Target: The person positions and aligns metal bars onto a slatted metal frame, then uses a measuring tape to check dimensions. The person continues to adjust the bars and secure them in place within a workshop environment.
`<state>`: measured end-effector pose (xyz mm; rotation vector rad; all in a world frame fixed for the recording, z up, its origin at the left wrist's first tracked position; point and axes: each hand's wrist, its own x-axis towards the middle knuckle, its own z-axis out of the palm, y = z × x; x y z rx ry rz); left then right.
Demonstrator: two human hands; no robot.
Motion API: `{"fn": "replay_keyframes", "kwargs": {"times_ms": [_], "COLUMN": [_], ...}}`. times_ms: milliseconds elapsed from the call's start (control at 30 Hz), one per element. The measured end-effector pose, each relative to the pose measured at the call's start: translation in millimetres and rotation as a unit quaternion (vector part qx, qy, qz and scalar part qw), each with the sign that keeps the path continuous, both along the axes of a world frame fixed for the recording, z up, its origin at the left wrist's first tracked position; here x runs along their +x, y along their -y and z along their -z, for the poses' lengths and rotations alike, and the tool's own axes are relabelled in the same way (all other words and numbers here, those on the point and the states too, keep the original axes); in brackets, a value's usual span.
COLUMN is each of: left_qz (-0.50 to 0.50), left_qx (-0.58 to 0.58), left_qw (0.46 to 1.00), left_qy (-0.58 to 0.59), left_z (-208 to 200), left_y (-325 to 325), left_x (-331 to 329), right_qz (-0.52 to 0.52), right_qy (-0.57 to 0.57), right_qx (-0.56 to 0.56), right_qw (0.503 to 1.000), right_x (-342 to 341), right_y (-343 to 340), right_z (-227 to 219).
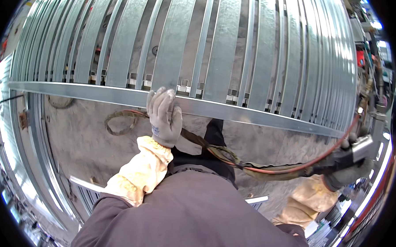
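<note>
My left hand (165,115), in a grey work glove, lies with its fingers stretched out over a long galvanized steel rail (247,113) in front of me. Out at the far right, my right hand (347,175), also gloved, is closed round a black and silver hand tool (359,149); its exact kind I cannot make out. An orange-red hose (313,162), partly wrapped in a dark fabric sleeve (275,172), runs across in front of my body near the tool. Beyond the rail, several flat steel studs (175,43) stand side by side, their near ends meeting it.
Small bright metal pieces (183,86) show between the stud ends. A loop of the sleeved line (111,127) hangs left of my left hand. More long metal profiles (44,147) lie at the left. Upright pipes and hoses (379,109) stand at the right edge.
</note>
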<state>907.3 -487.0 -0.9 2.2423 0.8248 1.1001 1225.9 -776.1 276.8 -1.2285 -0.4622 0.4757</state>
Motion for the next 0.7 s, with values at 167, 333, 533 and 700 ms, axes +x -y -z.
{"fn": "replay_keyframes", "kwargs": {"times_ms": [167, 333, 533, 700], "left_qz": [-0.155, -0.235, -0.265, -0.272], "left_qx": [0.08, 0.102, 0.087, 0.101], "left_qw": [0.982, 0.964, 0.958, 0.956], "left_qy": [-0.067, -0.07, -0.069, -0.034], "left_z": [20.5, 24.1, 24.1, 34.1], "left_y": [6.6, 10.1, 17.9, 15.2], "left_x": [32.4, 54.9, 66.9, 67.3], "right_qz": [-0.132, -0.211, -0.145, -0.359], "right_qy": [-0.031, -0.088, -0.034, -0.101], "right_qx": [-0.101, -0.198, -0.264, -0.194], "right_qw": [0.986, 0.953, 0.953, 0.907], "right_x": [87.5, 148.4, 150.8, 141.0], "right_y": [-23.3, -26.4, -37.8, -84.1], "right_z": [-0.2, 1.8, 18.1, 28.8]}}
